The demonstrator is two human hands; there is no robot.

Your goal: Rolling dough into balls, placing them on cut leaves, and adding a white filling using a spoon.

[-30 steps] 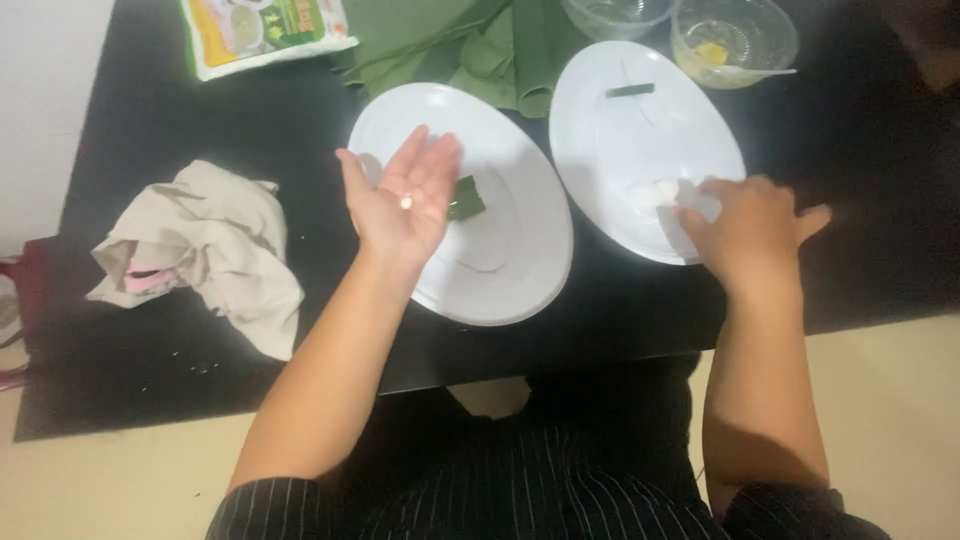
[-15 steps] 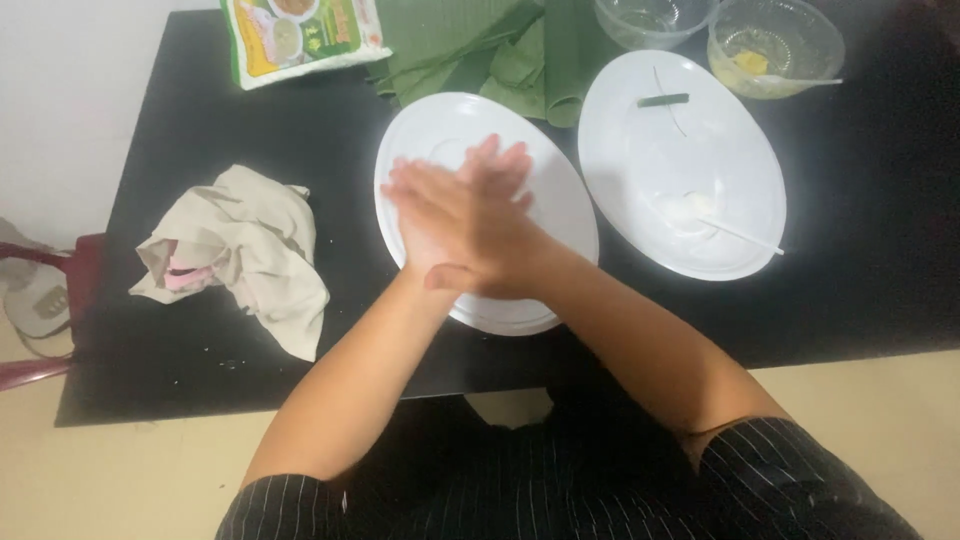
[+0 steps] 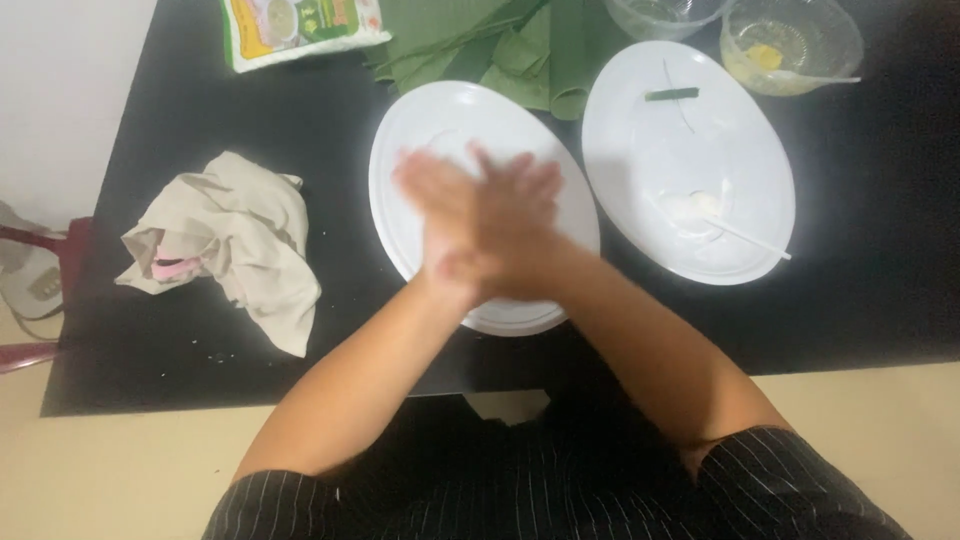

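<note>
Left hand (image 3: 450, 215) and right hand (image 3: 510, 225) pressed palm to palm, blurred, above white plate (image 3: 420, 130); whether anything sits between palms, cannot tell. Crumpled cloth (image 3: 235, 235) left on black worktop (image 3: 870, 280).

You're at a home dining or kitchen table (image 3: 880, 300): black top, two white oval plates (image 3: 700, 150), folded green leaves (image 3: 500, 40), clear bowls (image 3: 800, 40), a food packet (image 3: 290, 30) and a crumpled cloth (image 3: 240, 240)
</note>
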